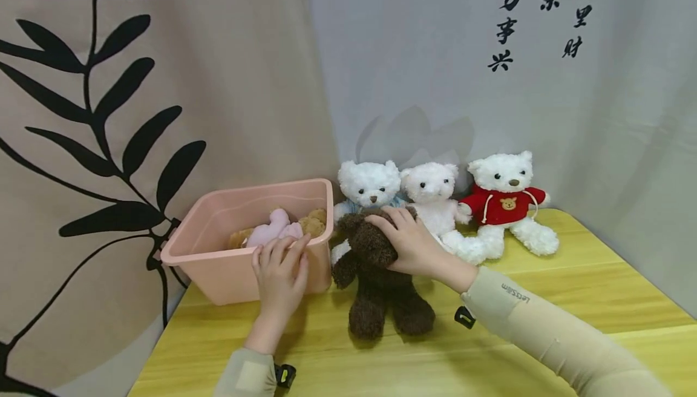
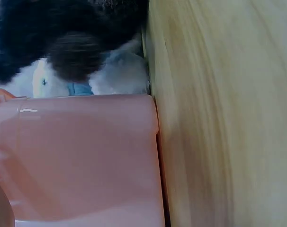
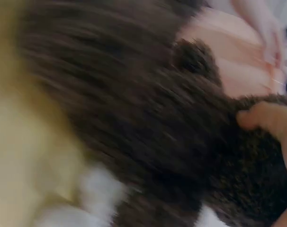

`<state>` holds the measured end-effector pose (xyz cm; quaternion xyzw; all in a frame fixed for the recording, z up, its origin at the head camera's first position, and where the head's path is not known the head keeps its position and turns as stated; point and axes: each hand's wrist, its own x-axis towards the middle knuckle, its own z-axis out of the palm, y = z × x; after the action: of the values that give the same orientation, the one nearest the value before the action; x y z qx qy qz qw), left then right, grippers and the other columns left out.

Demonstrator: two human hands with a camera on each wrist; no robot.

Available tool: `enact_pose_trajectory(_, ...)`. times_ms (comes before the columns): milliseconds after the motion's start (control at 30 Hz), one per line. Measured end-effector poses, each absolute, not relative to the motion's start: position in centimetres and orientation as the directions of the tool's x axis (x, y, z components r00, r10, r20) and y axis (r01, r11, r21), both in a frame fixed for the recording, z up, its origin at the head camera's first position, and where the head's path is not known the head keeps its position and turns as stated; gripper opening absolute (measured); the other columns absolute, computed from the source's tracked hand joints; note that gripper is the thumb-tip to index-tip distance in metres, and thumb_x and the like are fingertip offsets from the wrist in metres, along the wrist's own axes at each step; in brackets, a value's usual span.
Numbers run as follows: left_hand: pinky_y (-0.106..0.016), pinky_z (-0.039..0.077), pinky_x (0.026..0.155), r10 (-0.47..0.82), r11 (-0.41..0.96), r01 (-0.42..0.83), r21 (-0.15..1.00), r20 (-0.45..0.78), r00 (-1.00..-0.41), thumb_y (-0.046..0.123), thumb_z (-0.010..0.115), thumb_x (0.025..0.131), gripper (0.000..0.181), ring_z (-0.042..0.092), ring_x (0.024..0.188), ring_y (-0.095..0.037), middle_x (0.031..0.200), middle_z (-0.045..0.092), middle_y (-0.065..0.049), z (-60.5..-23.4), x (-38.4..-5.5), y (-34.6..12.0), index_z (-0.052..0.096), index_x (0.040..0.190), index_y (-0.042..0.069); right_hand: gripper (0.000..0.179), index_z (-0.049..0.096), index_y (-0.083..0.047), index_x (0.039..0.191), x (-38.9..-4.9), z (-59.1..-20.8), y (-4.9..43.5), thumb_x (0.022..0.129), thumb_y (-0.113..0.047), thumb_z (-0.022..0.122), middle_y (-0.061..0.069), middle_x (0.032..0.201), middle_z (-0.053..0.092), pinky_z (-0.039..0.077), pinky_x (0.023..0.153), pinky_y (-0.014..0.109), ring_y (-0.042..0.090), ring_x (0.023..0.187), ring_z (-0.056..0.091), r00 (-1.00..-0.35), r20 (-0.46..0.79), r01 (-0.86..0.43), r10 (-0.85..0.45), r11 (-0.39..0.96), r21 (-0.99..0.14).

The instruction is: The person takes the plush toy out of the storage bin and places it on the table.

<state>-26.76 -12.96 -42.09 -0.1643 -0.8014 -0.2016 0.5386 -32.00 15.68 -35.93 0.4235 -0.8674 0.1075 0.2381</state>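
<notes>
In the head view my right hand (image 1: pixel 411 246) grips a dark brown plush bear (image 1: pixel 383 300) by its head. The bear faces away from the bin, legs hanging over the tabletop; whether its feet touch the table I cannot tell. The right wrist view shows the thumb (image 3: pixel 266 118) pressed into the brown fur. My left hand (image 1: pixel 280 273) rests at the front rim of a pink plastic bin (image 1: pixel 229 276), fingers lightly bent over the edge. Inside the bin lie a lilac plush toy (image 1: pixel 272 227) and a tan plush toy (image 1: pixel 313 223), partly hidden by the wall.
Behind the brown bear, a white bear in light blue (image 1: pixel 370 182) and a plain white bear (image 1: pixel 435 197) sit against the curtain (image 1: pixel 414 70). To their right sits a white bear in a red hoodie (image 1: pixel 503 203). All stand on a yellow wood-grain table (image 1: pixel 572 300).
</notes>
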Motion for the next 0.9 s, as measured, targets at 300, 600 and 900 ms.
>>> enact_pose_trajectory(300, -0.060, 0.020, 0.098, 0.040, 0.859, 0.488, 0.154, 0.930, -0.365, 0.018, 0.058, 0.088, 0.033, 0.051, 0.104, -0.033, 0.108, 0.062, -0.005, -42.1, -26.8, -13.1, 0.070, 0.118, 0.020, 0.106, 0.035, -0.021, 0.144, -32.4, -39.0, 13.6, 0.057, -0.028, 0.095, 0.017, 0.143, 0.033, 0.042, 0.079, 0.069, 0.038, 0.128, 0.034, -0.535, 0.532, -0.747, -0.656, 0.662, 0.065)
enact_pose_trajectory(600, -0.063, 0.022, 0.095, 0.043, 0.859, 0.489, 0.153, 0.929, -0.367, 0.018, 0.058, 0.088, 0.032, 0.050, 0.103, -0.033, 0.108, 0.063, -0.006, -42.1, -26.6, -13.2, 0.070, 0.118, 0.019, 0.102, 0.036, -0.022, 0.144, -32.4, -39.7, 13.7, 0.059, -0.010, 0.092, 0.015, 0.147, 0.031, 0.041, 0.083, 0.069, 0.038, 0.134, 0.029, -0.601, 0.519, -0.747, -0.608, 0.658, -0.095)
enact_pose_trajectory(900, -0.064, 0.022, 0.093, 0.052, 0.861, 0.488, 0.142, 0.931, -0.362, 0.018, 0.058, 0.088, 0.032, 0.050, 0.103, -0.033, 0.108, 0.062, -0.005, -42.1, -26.8, -13.1, 0.070, 0.117, 0.019, 0.101, 0.036, -0.025, 0.145, -32.6, -38.7, 14.6, 0.062, -0.002, 0.089, 0.013, 0.150, 0.029, 0.034, 0.094, 0.069, 0.035, 0.137, 0.026, -0.691, 0.458, -0.709, -0.560, 0.649, -0.277)
